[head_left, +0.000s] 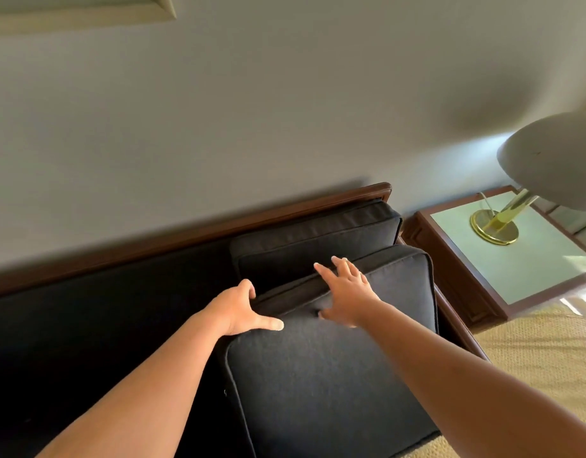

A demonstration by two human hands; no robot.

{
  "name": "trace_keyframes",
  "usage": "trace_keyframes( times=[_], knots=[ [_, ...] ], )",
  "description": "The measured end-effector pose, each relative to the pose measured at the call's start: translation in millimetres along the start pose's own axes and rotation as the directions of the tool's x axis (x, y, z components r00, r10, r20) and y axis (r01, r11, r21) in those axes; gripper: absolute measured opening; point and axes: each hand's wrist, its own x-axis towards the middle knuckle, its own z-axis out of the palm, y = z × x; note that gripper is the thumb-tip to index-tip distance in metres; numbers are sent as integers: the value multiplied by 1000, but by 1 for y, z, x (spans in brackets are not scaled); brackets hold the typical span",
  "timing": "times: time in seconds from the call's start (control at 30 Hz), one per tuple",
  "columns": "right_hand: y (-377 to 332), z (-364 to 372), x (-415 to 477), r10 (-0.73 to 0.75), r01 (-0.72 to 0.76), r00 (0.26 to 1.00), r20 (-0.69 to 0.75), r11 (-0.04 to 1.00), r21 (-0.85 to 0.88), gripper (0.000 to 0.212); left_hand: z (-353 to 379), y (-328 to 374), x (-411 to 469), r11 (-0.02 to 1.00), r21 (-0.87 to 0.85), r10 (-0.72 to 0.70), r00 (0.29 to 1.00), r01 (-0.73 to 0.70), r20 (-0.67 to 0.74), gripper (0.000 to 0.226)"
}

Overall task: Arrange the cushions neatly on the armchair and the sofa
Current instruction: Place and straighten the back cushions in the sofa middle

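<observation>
We look down along two bare arms reaching over the right end of a dark sofa (185, 233), which has a wooden back rail and stands against a pale wall. A large dark front cushion (334, 385) lies on the seat, its far edge touching a back cushion (318, 236) that stands upright against the rail. Our left hand (242, 309) grips the front cushion's far left corner, with the fingers curled over the edge and the thumb lying on top. Our right hand (347, 294) rests flat on the cushion near its far edge, fingers straight and spread, grasping nothing. A side table (456, 276) with a brass-footed lamp (555, 153) stands just beside the sofa's right end. We judge the step in hand to be seating this cushion squarely at the sofa's end. The next move probably calls for pushing it back and pressing it down until its edges line up with the back cushion and the frame. The armchair is out of view.
</observation>
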Motion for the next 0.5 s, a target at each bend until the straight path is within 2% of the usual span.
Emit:
trace_keyframes(
  times=[0.1, 0.17, 0.23, 0.37, 0.5],
  knots=[
    [6, -18, -5, -64, 78, 988, 142, 992, -97, 132, 11, 8, -28, 997, 73, 31, 999, -34, 45, 122],
    [14, -23, -12, -49, 106, 958, 281, 975, -194, 140, 21, 12, -50, 973, 218, 55, 995, -73, 84, 124],
    [17, -24, -24, -50, 149, 933, 358, 955, -256, 140, 33, 14, -73, 936, 328, 103, 990, -130, 100, 120],
    [3, -21, -49, -116, 215, 940, 320, 931, -295, 122, 48, -2, -103, 952, 252, 160, 985, -173, 71, 112],
    [-23, -17, -66, -163, 262, 943, 290, 901, -345, 117, 54, -30, -120, 965, 140, 221, 975, -222, 24, 101]
  ],
)
